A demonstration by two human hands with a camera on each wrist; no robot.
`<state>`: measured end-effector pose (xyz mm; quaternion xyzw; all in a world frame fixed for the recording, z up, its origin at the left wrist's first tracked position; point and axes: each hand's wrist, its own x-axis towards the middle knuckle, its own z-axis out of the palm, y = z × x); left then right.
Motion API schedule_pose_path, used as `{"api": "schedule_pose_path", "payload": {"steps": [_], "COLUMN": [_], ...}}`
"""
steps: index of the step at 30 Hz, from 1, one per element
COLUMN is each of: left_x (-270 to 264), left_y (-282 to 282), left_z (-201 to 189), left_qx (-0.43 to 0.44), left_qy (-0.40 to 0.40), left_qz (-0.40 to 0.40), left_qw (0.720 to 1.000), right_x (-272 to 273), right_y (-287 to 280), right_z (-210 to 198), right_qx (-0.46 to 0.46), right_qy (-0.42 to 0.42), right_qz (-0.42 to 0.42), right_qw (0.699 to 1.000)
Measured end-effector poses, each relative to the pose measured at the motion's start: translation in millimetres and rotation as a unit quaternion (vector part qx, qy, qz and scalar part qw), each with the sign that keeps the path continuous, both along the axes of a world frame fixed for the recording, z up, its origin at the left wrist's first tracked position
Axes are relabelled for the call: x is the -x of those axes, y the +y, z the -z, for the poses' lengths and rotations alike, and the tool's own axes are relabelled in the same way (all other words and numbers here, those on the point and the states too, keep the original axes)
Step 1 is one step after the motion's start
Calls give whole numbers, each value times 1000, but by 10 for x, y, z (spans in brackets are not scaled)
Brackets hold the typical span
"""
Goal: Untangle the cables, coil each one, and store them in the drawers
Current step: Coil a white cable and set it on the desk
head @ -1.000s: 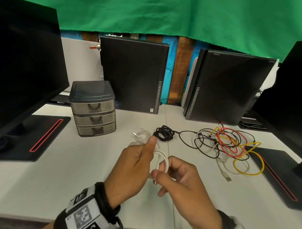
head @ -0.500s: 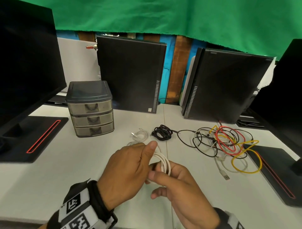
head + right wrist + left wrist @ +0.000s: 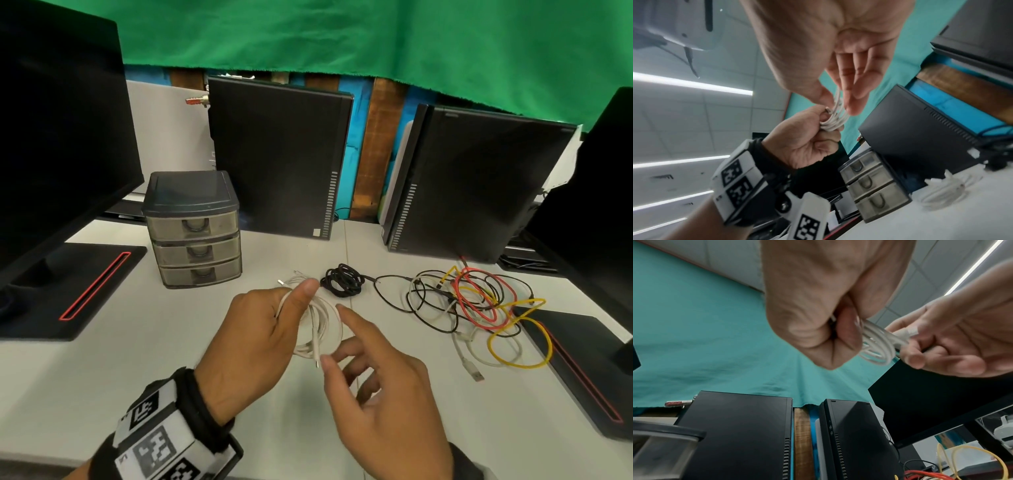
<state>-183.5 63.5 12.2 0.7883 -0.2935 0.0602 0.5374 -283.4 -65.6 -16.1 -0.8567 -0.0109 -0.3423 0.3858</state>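
At far left a black monitor base with a red stripe sits on the white table. Next to it stands a small grey plastic three-drawer unit; all three drawers are closed. Just right of the unit, a small coiled white cable lies on the table, partly hidden behind the left thumb.

The left hand, wearing a black wrist strap with printed markers, is raised above the table near the front edge. Its fingers are curled and its thumb presses down on a coiled white cable of several loops, clamping one side of the coil.

The right hand meets the same coil from the other side. In the left wrist view its thumb and fingers pinch the cable's end by the plug; the index finger points outward past the coil.

Behind the hands a coiled black cable lies on the table. Right of it is a tangled heap of black, white, red and yellow cables, still knotted together, with a white plug end trailing toward the front. Two black computer cases stand upright at the back, beneath a green cloth. A second monitor base lies at far right.
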Motion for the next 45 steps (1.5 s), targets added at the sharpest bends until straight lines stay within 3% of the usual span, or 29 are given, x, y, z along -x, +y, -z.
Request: {"api": "schedule_pose_path", "payload": {"steps": [6,12,20,27,33,37,40,42,45], "left_x": [75,150,207,-39,-16,-17,-75,-99,-135], "left_y": [-52,-108,-154,-50,-31,3,2,-2,-3], "left_z": [35,88,143,178,97,74,98,88,84], "left_qx": [8,17,2,-68,-65,-101,-74,-35,22], "left_qy": [11,11,19,9,34,-20,-7,12,57], "left_qz": [4,18,68,11,79,43,40,54,84], "left_qw": [1000,1000,997,998,994,994,996,998,995], "right_x": [15,-14,-39,32,30,-8,-14,-33,-61], "right_y": [66,-6,-52,-228,-390,-494,-560,-591,-546], "right_z": [9,-12,46,-134,-215,-263,-257,-233,-234], "right_qx": [-29,122,171,113,65,93,102,70,-74], "right_qy": [-59,-182,1,80,52,33,30,59,154], "right_qz": [25,99,131,69,81,122,136,103,-26], "right_qw": [998,971,977,988,993,988,985,990,985]}}
